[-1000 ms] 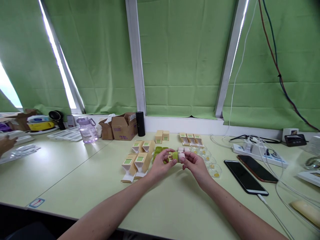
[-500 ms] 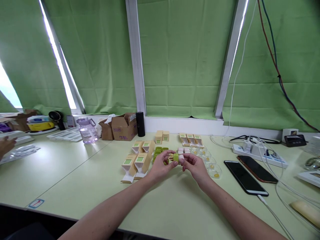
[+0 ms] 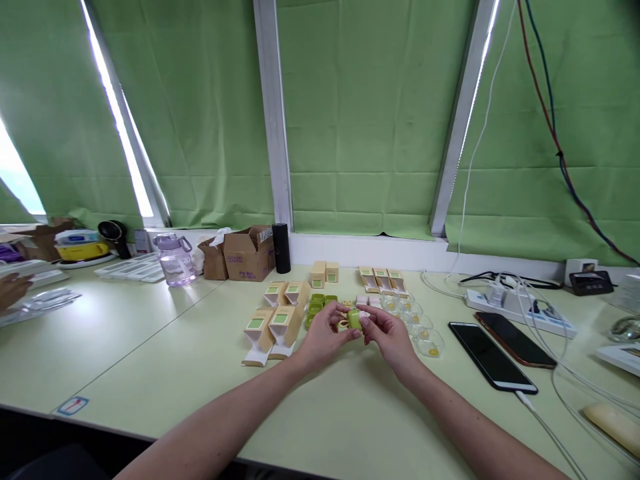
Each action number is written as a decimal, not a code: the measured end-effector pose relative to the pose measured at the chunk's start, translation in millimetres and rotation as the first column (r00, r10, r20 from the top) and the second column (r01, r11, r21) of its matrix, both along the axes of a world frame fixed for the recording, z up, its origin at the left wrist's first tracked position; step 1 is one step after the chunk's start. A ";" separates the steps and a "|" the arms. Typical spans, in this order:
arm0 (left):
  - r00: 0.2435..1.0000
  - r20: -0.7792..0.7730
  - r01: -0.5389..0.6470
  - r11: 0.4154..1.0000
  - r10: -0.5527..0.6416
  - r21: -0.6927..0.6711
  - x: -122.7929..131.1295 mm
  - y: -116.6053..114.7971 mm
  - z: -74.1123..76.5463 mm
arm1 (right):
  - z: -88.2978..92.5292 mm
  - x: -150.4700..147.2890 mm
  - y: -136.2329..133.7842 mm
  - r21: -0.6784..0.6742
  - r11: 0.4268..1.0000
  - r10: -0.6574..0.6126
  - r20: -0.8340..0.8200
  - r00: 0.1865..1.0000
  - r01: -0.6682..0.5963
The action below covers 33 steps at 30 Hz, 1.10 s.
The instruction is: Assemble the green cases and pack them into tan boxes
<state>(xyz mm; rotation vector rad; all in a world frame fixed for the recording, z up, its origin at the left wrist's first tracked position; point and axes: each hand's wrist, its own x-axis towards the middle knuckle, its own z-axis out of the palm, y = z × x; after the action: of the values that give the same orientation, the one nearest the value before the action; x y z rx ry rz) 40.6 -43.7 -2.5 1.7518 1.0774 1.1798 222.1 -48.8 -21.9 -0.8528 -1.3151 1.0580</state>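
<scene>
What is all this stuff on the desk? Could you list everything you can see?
small piece: one, green, held between both hands
cartons: about nine, tan with green labels, on the table behind the hands
loose pieces: a few, green, among the cartons
cups: several, clear with yellow inside, right of the hands
phones: two, dark, far right
power strip: one, white, behind the phones
bottle: one, clear purple, left rear
boxes: two, brown, beside the bottle
flask: one, black, by the boxes
table: one, pale green
another person's hand: one, left edge
left hand: pinching the small piece
right hand: pinching it too
</scene>
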 end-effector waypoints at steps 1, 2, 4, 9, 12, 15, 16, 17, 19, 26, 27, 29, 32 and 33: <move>1.000 0.001 -0.002 1.000 0.002 -0.009 0.4 -0.4 -0.2 | -0.5 -0.1 0.1 -0.002 1.000 0.005 0.004 1.000 -0.005; 1.000 0.000 -0.006 1.000 0.006 -0.015 0.7 -0.7 -0.5 | -0.8 -0.3 0.2 -0.007 1.000 0.008 0.004 1.000 -0.008; 1.000 -0.013 -0.021 1.000 0.021 -0.006 0.5 -0.5 -1.6 | -0.8 -0.7 0.3 -0.021 1.000 0.015 -0.010 1.000 -0.015; 0.985 -0.112 -0.120 0.986 0.134 0.119 -1.5 -0.7 -4.7 | 3.5 -1.9 -0.7 -0.044 0.999 0.023 -0.067 0.997 -0.026; 0.973 -0.132 -0.153 0.957 0.190 0.245 -2.5 -4.1 -3.2 | 7.6 -2.5 -2.5 -0.026 1.000 0.004 -0.081 0.997 -0.006; 0.960 -0.137 -0.165 0.890 0.244 0.424 -3.7 -8.1 -0.6 | 10.0 -3.3 -4.2 -0.032 0.999 -0.022 -0.102 0.995 0.019; 0.955 -0.150 -0.154 0.862 0.254 0.483 -4.2 -9.2 0.1 | 10.2 -3.6 -4.5 -0.042 0.999 -0.029 -0.110 0.993 0.025; 0.951 -0.170 -0.133 0.837 0.259 0.531 -4.5 -10.3 0.4 | 10.1 -3.9 -4.7 -0.052 0.998 -0.034 -0.118 0.992 0.028; 0.942 -0.226 -0.075 0.815 0.246 0.575 -4.5 -12.0 0.3 | 9.2 -4.7 -4.9 -0.065 0.997 -0.039 -0.132 0.991 0.030; 0.942 -0.309 0.059 0.844 0.129 0.533 -0.2 -12.7 -7.7 | 7.5 -9.6 -7.2 -0.039 0.999 -0.016 -0.159 0.987 0.010; 0.945 -0.305 0.065 0.842 0.121 0.535 0.0 -12.3 -8.8 | 7.4 -10.3 -7.7 -0.040 0.999 -0.008 -0.157 0.988 0.002; 0.952 -0.291 0.076 0.841 0.099 0.536 -0.2 -11.7 -10.5 | 6.5 -11.2 -8.0 -0.044 0.999 0.002 -0.152 0.988 -0.009; 0.972 -0.230 0.080 0.870 0.039 0.486 -1.0 -10.9 -11.4 | 3.6 -11.1 -7.1 -0.027 0.999 0.014 -0.125 0.992 -0.018; 0.980 -0.196 0.072 0.889 0.020 0.451 -1.2 -10.4 -11.4 | 2.7 -10.5 -6.8 -0.010 1.000 0.011 -0.107 0.994 -0.012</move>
<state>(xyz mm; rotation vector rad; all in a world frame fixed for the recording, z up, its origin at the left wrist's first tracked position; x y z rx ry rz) 39.4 -54.1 -13.9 2.2789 0.9295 1.3449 211.7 -55.6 -19.3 -0.7868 -1.2265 1.1059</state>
